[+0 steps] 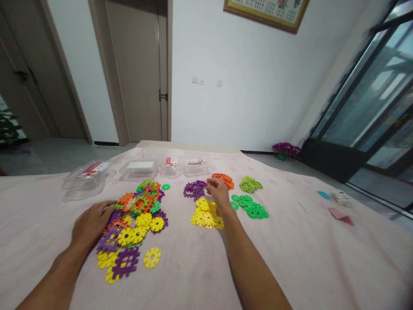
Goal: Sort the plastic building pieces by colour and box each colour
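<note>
- The left hand is resting at the left edge of the mixed pile of interlocking plastic pieces, left of centre; its fingers are curving loosely, and whether they are gripping a piece cannot be told.
- The right hand is hovering or resting near mid-frame, thumb and fingertips drawn close together, between the purple lattice squares and the orange pieces; whether it is holding anything cannot be told.
- Yellow slotted discs are lying in a heap just below that hand.
- Right of centre, lime-green pieces are sitting above green discs.
- One yellow disc is lying apart at lower left.
- Clear plastic boxes are standing across the worktop's far side, left of centre to centre.
</note>
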`<state>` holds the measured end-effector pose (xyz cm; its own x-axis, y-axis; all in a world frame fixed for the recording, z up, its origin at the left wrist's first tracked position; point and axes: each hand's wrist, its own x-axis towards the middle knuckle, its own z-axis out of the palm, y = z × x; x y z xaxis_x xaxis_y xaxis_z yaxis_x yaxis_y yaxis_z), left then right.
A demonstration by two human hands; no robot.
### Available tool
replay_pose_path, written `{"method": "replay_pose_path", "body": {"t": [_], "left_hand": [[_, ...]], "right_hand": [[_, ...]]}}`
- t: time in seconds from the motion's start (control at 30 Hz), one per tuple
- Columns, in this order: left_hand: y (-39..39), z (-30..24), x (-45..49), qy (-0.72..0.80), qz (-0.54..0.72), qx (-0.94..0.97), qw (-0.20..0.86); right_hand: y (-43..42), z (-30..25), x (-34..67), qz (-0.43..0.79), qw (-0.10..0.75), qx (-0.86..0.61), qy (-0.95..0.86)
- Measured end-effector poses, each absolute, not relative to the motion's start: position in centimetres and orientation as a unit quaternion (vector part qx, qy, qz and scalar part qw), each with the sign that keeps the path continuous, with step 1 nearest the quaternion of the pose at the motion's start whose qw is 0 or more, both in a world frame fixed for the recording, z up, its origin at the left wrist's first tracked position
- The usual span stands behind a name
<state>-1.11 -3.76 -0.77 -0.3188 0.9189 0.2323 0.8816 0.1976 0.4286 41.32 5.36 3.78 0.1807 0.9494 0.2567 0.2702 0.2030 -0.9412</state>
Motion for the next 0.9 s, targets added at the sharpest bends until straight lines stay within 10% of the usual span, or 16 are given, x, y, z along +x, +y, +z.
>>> {"method": "replay_pose_path", "body": {"t": [0.47,0.9], "left_hand": [[-3.8,-0.5,-1.0,0.767,0.267,0.581,0.043],[-4.0,-0.4,-0.6,0.771,0.276,0.572,0.043]], "right_hand": [[-9.5,4.2,25.8,0.067,0.23,-0.065,-0.969],[-6.6,2.3,27.0,0.126,0.221,-0.108,-0.961]]}}
